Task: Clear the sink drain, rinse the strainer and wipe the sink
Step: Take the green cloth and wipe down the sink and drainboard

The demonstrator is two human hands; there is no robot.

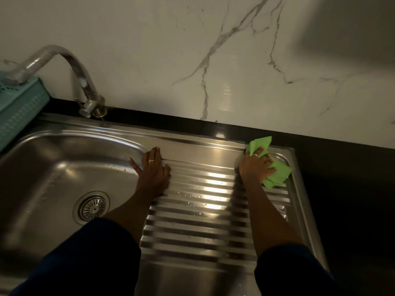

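The steel sink (pixel 47 159) fills the left, with its round strainer (pixel 92 207) seated in the drain. A ribbed drainboard (pixel 203 201) runs to the right. My left hand (pixel 152 167) rests flat on the rim between basin and drainboard, fingers straight and spread. At the drainboard's far right corner my right hand (pixel 256 166) presses a crumpled green cloth (pixel 277 173) onto the steel, its fingers bent over the cloth. Water drops dot the ribs.
A curved steel tap (pixel 70 65) rises from the back rim at left. A teal basket (pixel 19 107) stands at the far left. Black countertop (pixel 342 167) borders the sink at the back and right, under a white marble wall.
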